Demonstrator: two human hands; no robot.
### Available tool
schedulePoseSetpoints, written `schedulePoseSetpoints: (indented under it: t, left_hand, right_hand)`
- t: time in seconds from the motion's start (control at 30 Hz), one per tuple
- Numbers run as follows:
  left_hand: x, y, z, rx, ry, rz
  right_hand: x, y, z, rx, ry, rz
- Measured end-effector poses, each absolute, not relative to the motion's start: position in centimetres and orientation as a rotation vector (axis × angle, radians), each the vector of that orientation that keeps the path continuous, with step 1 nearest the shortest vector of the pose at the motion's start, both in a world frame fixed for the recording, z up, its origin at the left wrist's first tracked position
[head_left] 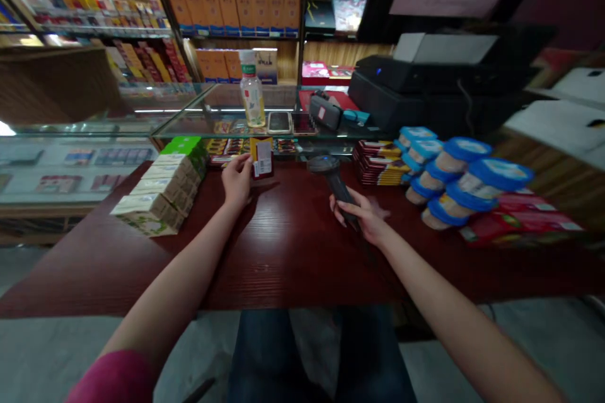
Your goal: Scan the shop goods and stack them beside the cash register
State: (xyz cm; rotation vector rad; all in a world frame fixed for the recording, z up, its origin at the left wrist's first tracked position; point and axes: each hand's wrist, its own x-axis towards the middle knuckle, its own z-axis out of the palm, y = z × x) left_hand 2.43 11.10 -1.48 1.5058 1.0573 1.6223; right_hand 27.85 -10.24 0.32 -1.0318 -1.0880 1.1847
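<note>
My left hand (237,181) pinches the edge of a small dark red and yellow packet (263,158) with a white barcode label turned toward me. It is held up just above the dark red wooden counter (278,258). In my right hand (357,214) is a black handheld barcode scanner (331,176), gripped by its handle, its head toward the packet and a small blue light on top. A gap separates scanner and packet. A stack of similar red and yellow packets (380,162) lies beyond my right hand. Left of my left hand stands a row of green and cream cartons (163,186).
Blue-lidded tubs (466,186) are stacked on the right beside red packages (524,217). Behind the counter's far edge, a glass case (198,116) bears a drink bottle (253,91), a phone (280,122) and a dark pouch (325,110). Black machines (401,91) stand at the back right.
</note>
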Motion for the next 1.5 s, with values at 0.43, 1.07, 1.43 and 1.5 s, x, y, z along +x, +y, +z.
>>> schedulePoseSetpoints:
  t: [0.43,1.07,1.43,1.5]
  left_hand:
    - [22.1,1.3,6.4,2.920,0.687,1.089]
    - [28.7,1.5,4.1,3.011,0.450,0.710]
    - [6.0,8.6,-0.6,2.781,1.328,1.148]
    - [2.0,10.8,-1.0,2.651,1.497,1.102]
  right_hand:
    - [36.8,-21.9,-0.8,-1.238,-0.915,0.967]
    - [37.3,-21.5,-2.1,-1.117,-0.902,0.989]
    - [37.0,-20.8,-1.3,-1.347,-1.021,1.050]
    - [36.4,-19.7,-1.1,-1.379,-1.067,1.068]
